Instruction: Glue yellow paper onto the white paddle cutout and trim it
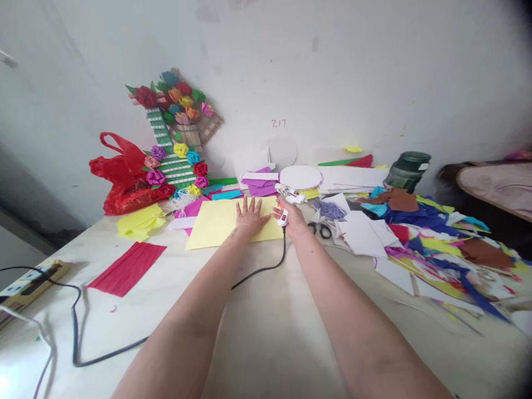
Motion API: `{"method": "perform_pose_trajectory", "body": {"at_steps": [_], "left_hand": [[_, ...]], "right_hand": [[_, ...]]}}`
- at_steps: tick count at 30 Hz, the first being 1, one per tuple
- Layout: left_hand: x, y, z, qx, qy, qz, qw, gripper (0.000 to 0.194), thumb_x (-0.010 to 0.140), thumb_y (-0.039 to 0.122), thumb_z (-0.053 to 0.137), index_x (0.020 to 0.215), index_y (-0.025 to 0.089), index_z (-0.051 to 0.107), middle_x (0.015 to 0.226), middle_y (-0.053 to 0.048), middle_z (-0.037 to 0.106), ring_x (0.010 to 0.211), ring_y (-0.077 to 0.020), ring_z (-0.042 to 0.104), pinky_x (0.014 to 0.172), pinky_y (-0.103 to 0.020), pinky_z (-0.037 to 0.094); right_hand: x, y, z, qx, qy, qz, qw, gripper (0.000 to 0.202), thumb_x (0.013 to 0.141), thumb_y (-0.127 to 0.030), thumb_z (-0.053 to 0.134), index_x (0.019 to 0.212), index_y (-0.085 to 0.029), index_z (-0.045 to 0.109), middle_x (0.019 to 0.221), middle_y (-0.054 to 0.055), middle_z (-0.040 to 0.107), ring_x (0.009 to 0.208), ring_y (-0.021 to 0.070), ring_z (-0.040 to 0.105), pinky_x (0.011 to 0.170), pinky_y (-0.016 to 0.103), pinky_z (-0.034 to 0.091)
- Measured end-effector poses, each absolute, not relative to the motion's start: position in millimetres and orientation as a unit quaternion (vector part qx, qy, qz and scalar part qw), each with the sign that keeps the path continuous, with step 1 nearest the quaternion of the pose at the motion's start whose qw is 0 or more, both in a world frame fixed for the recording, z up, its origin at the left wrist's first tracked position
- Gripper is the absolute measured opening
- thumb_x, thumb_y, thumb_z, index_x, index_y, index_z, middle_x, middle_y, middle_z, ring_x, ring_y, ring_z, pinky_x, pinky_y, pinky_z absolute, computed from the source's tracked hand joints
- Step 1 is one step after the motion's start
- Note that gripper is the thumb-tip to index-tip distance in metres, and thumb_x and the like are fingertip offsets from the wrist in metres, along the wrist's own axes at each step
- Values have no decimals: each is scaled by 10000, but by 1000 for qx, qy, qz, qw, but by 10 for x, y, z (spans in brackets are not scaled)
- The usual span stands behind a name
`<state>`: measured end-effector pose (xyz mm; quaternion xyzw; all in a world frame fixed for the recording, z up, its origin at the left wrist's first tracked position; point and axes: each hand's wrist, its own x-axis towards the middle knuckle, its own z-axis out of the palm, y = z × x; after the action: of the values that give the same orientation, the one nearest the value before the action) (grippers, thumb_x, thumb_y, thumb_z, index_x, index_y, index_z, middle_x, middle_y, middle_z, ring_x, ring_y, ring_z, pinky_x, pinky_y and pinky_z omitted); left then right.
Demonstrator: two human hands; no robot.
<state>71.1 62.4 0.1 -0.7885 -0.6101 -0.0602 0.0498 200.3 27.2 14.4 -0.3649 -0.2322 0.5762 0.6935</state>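
Observation:
A pale yellow sheet [211,221] lies flat on the white table. My left hand [250,215] rests on it, palm down with the fingers spread. At the sheet's right end, my right hand [291,215] is wrapped round the handle of a white glue gun [293,195] with a small red switch. The gun's nozzle end lies beyond the fingers, at the sheet's far right corner. From the handle a black cord [266,269] runs down and to the left, passing under my left forearm.
Left: dark red paper [128,269], a power strip [33,282], a red plastic bag [120,174] and a paper-flower decoration [177,166]. Behind: a white oval piece [300,178]. Right: white cards [363,233], a heap of coloured scraps [449,238] and a dark green bottle [408,170].

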Motion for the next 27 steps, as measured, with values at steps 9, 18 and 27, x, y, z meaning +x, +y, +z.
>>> {"method": "perform_pose_trajectory", "body": {"at_steps": [9, 18, 27], "left_hand": [[322, 519, 16, -759, -651, -18, -8, 904, 667, 752, 177, 1394, 223, 80, 1459, -47, 27, 1279, -316, -170, 983, -567, -69], [349, 428, 5, -744, -667, -42, 22, 888, 673, 742, 209, 1391, 227, 117, 1458, -59, 53, 1273, -324, -183, 974, -573, -87], [-18, 254, -31, -667, -743, -51, -8, 891, 650, 741, 276, 1386, 261, 130, 1459, -66, 43, 1259, -336, -210, 958, -585, -102]], "right_hand": [[1989, 279, 100, -378, -248, 577, 680, 242, 585, -280, 707, 790, -193, 613, 870, 12, 620, 620, 101, 588, 520, 215, 496], [1949, 239, 149, -385, -276, 580, 662, 286, 561, -297, 723, 801, -200, 602, 929, 20, 605, 693, 131, 594, 519, 228, 473], [1778, 179, 177, -365, -266, 638, 623, 190, 639, -333, 651, 751, -200, 573, 828, 3, 590, 697, 139, 592, 568, 263, 454]]}}
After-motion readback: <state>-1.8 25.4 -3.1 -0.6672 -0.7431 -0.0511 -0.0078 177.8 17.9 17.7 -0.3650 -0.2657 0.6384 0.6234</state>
